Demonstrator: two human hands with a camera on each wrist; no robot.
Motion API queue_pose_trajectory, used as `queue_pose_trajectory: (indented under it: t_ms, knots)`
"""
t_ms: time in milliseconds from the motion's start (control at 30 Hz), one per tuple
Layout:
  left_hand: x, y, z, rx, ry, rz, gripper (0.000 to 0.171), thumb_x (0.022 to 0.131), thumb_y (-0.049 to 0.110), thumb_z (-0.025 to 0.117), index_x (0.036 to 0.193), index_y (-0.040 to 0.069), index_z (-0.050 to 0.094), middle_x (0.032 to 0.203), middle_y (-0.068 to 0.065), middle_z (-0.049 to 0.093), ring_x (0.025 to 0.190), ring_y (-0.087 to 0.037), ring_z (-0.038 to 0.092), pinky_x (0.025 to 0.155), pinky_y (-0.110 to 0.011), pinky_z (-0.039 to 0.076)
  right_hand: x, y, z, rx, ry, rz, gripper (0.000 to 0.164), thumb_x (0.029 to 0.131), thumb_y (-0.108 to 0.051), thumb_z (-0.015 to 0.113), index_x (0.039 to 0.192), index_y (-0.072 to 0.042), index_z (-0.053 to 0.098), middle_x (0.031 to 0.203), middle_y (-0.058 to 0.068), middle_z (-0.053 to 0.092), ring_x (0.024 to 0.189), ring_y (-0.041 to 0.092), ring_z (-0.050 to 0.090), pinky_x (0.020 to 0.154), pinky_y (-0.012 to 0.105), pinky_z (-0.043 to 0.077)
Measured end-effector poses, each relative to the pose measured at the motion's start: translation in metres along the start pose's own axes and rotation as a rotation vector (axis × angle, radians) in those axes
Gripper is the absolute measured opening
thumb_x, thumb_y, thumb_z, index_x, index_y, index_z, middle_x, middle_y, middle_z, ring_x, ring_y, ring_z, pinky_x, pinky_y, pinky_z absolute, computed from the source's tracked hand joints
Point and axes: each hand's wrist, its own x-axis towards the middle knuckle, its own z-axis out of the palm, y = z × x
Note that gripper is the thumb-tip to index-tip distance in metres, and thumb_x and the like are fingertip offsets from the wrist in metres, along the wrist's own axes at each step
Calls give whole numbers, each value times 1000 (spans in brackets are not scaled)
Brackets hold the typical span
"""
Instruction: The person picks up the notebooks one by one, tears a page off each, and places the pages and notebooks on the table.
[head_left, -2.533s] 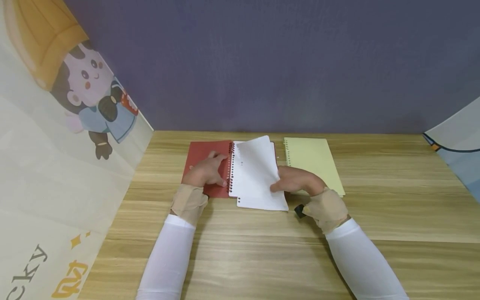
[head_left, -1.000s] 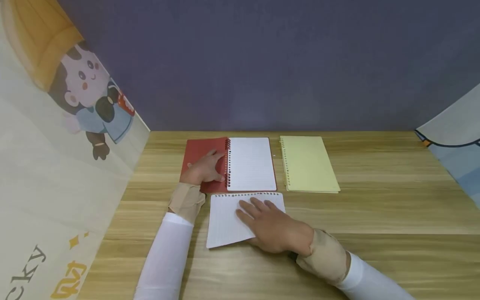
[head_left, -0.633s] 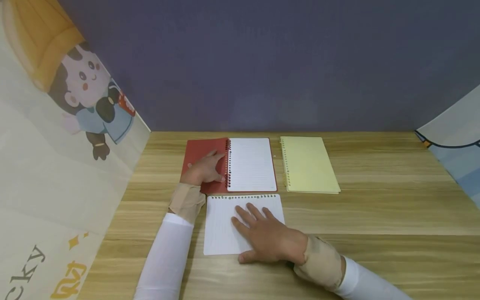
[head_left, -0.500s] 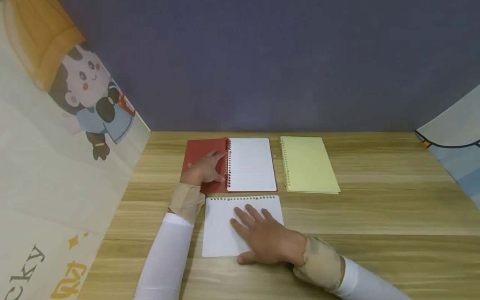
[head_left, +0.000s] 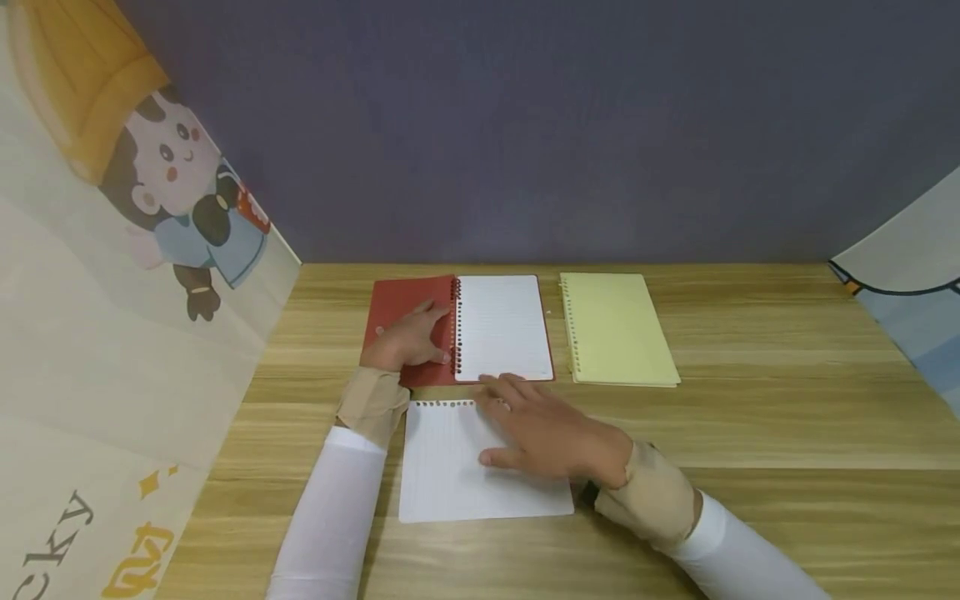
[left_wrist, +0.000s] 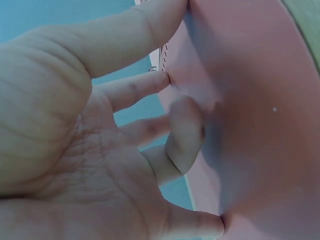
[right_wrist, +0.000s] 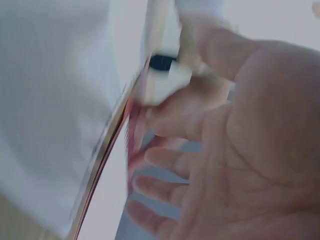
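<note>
A ring-bound notebook with a red cover (head_left: 408, 292) lies open near the back of the table, its white lined page (head_left: 498, 329) facing up on the right. My left hand (head_left: 408, 337) rests on the red inside cover with fingertips spread beside the rings; the left wrist view shows those fingertips against the red surface (left_wrist: 260, 140). Nearer to me lies a loose sheet of punched paper (head_left: 450, 475), turned sideways, its holes along the far edge. Over its right part hovers my right hand (head_left: 555, 429), fingers extended, apart from the paper in the right wrist view.
To the right of the notebook lies a pale yellow punched pad or cover (head_left: 618, 329). A dark blue-grey wall (head_left: 570, 133) rises behind the wooden table (head_left: 765, 400). On the left stands a light panel (head_left: 75, 350) with a cartoon figure.
The sheet came off the notebook and was laid down in front of it. My right hand pressed on it, then lifted and moved toward the notebook. My left hand stayed on the cover.
</note>
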Motion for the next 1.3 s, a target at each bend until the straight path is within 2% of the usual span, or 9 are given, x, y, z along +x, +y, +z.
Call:
queue_pose_trajectory:
  t_ms: [100, 200, 300, 367, 500, 600, 1133, 1200, 1300]
  knots:
    - [-1, 0, -1, -2, 16, 17, 84, 75, 35, 71, 145, 26, 27, 152, -5, 10, 135, -29, 18, 90, -70, 13, 4, 27, -3, 32, 58, 63, 75, 91, -59, 36, 146, -12, 20, 152, 7, 9, 137, 29, 12, 104, 44, 12]
    - [-3, 0, -2, 11, 32, 52, 72, 76, 34, 71, 139, 23, 38, 146, -6, 21, 130, -28, 26, 93, -59, 26, 4, 51, -4, 44, 84, 133, 71, 93, -52, 40, 145, -8, 23, 151, 12, 12, 137, 31, 12, 105, 44, 10]
    - [-6, 2, -5, 37, 33, 85, 66, 72, 30, 71, 133, 22, 45, 137, -6, 29, 121, -29, 29, 85, -45, 37, 3, 66, -5, 62, 62, 176, 68, 94, -47, 41, 144, -4, 25, 150, 17, 14, 136, 34, 13, 105, 44, 11]
    - [-9, 5, -6, 60, 6, 91, 75, 69, 33, 73, 136, 22, 42, 136, -6, 28, 121, -28, 24, 82, -40, 39, 2, 71, -6, 73, 31, 192, 67, 94, -47, 41, 143, -3, 26, 149, 18, 15, 136, 34, 14, 105, 44, 12]
    - [-13, 12, -4, 36, -77, 86, 108, 59, 43, 81, 147, 21, 22, 143, -8, 17, 127, -30, 12, 86, -39, 38, 2, 75, -6, 60, -6, 194, 67, 94, -47, 39, 142, -2, 27, 148, 20, 17, 135, 35, 16, 104, 46, 14]
    - [-14, 16, -2, 11, -92, 78, 117, 55, 44, 83, 148, 20, 15, 145, -10, 12, 130, -30, 6, 89, -40, 36, 2, 75, -7, 42, -1, 195, 65, 95, -46, 40, 141, -2, 29, 148, 20, 18, 135, 35, 17, 104, 46, 15]
    - [-19, 27, 2, 71, -72, 58, 106, 59, 34, 80, 147, 16, 23, 150, -13, 12, 135, -40, 0, 97, -46, 28, 6, 73, -3, -12, 45, 223, 59, 94, -45, 42, 137, -4, 39, 144, 18, 29, 133, 33, 24, 104, 42, 16]
    - [-19, 30, 3, 97, -59, 59, 103, 58, 32, 79, 145, 13, 27, 149, -15, 16, 134, -42, 5, 95, -45, 30, 6, 72, -4, -5, 46, 223, 60, 94, -45, 43, 137, -4, 39, 144, 18, 29, 133, 32, 24, 104, 42, 15]
    - [-19, 35, 5, 179, -26, 62, 93, 58, 30, 78, 138, 8, 37, 141, -18, 28, 126, -41, 24, 86, -40, 39, 6, 72, -3, -9, 46, 221, 60, 94, -46, 42, 137, -4, 40, 144, 18, 29, 133, 33, 25, 104, 42, 15]
